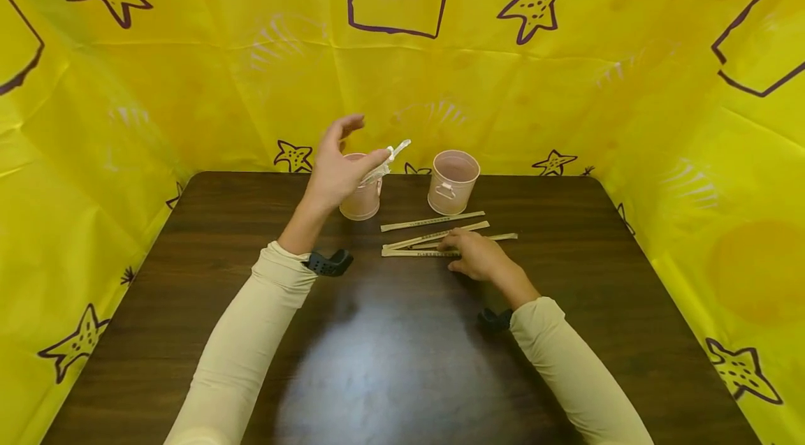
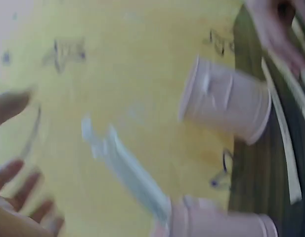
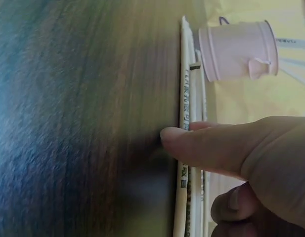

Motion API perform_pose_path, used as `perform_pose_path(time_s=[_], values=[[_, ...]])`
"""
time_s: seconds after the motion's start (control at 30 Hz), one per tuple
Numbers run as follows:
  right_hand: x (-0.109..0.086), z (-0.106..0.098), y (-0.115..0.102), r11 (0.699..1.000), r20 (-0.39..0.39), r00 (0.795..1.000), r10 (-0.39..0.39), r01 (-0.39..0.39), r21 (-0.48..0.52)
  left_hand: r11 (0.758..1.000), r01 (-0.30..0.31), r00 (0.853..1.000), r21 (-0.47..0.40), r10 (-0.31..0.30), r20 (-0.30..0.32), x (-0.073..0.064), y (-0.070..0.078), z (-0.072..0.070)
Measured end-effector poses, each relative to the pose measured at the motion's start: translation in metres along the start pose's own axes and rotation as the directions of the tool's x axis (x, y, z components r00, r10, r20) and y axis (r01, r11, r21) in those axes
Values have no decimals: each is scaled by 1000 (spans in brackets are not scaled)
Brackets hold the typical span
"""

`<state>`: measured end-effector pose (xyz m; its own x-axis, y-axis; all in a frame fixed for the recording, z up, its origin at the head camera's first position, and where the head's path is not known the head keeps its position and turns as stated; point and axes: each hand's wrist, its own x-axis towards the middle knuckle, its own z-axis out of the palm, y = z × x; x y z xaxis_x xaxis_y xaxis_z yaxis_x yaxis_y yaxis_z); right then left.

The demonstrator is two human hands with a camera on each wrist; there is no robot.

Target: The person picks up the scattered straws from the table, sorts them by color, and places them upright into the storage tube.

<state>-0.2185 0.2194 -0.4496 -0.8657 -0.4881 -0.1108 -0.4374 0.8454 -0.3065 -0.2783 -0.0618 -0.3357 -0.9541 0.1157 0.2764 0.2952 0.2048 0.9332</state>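
My left hand [image 1: 339, 169] is raised over the left pink bucket [image 1: 360, 204], fingers spread and thumb apart. Pale wrapped straws [image 2: 137, 173] lean out of that bucket, clear of the left fingers [image 2: 26, 192] in the blurred left wrist view. My right hand [image 1: 481, 256] is low over several paper-wrapped straws [image 1: 434, 221] lying on the table. Its thumb [image 3: 206, 145] reaches across the printed wrapper [image 3: 184, 103], with the index finger partly hidden behind the straws. In the head view, thumb and fingers stand apart on either side of the nearest straw.
A second pink bucket [image 1: 453, 183] with a small side handle stands upright behind the straws. The dark wooden table [image 1: 377, 361] ends at yellow sheeting [image 1: 402, 75] on the back and both sides. A dark band [image 1: 330, 263] circles the left wrist.
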Motion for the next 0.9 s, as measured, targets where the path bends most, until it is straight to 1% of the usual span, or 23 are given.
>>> perform_pose_path(time_s=[0.03,0.07,0.1,0.13,0.17,0.2,0.27,0.33,0.4,0.43,0.47,0.53,0.6,0.67,0.73,0.83,0.9], values=[[0,1,0,1000,-5,1000,-5,5,-7,996,-54,999,-64,54,-3,-3,6,7],[0,2,-1,1000,-9,1000,-7,7,-15,987,-107,994,-121,108,3,-7,11,15],[0,2,-1,1000,-10,1000,-3,3,-13,976,-162,986,-145,166,10,-9,16,23],[1,3,-2,1000,-10,1000,0,-1,-13,968,-197,978,-154,204,32,-12,19,31],[1,4,-2,1000,-10,1000,4,-4,-13,963,-218,971,-157,231,65,-14,22,39],[2,4,-3,1000,-11,1000,9,-9,-13,962,-228,964,-153,245,103,-15,24,46],[3,4,-4,1000,-12,1000,21,-22,-17,965,-229,950,-128,250,184,-15,25,61],[4,4,-6,999,-21,999,32,-33,-24,972,-212,939,-99,230,257,-11,23,74],[5,3,-7,999,-33,999,37,-38,-31,979,-191,931,-73,204,304,-6,19,85],[6,2,-7,999,-38,999,39,-41,-33,981,-186,929,-62,196,313,-2,16,91],[6,2,-7,999,-43,998,41,-42,-30,980,-191,930,-49,196,311,2,12,98],[6,1,-6,999,-50,998,41,-42,-25,976,-220,936,-2,211,281,9,5,109],[6,1,-5,999,-58,997,41,-42,-21,969,-243,946,46,226,231,17,-4,119],[6,2,-5,999,-65,997,40,-41,-14,966,-241,958,90,223,178,25,-12,128],[7,4,-5,999,-73,996,42,-43,-6,970,-214,970,112,197,145,33,-19,135],[9,5,-6,999,-82,996,47,-46,5,982,-117,987,149,98,130,46,-32,143],[10,6,-6,999,-89,995,51,-50,11,982,-60,990,178,36,133,54,-41,146]])
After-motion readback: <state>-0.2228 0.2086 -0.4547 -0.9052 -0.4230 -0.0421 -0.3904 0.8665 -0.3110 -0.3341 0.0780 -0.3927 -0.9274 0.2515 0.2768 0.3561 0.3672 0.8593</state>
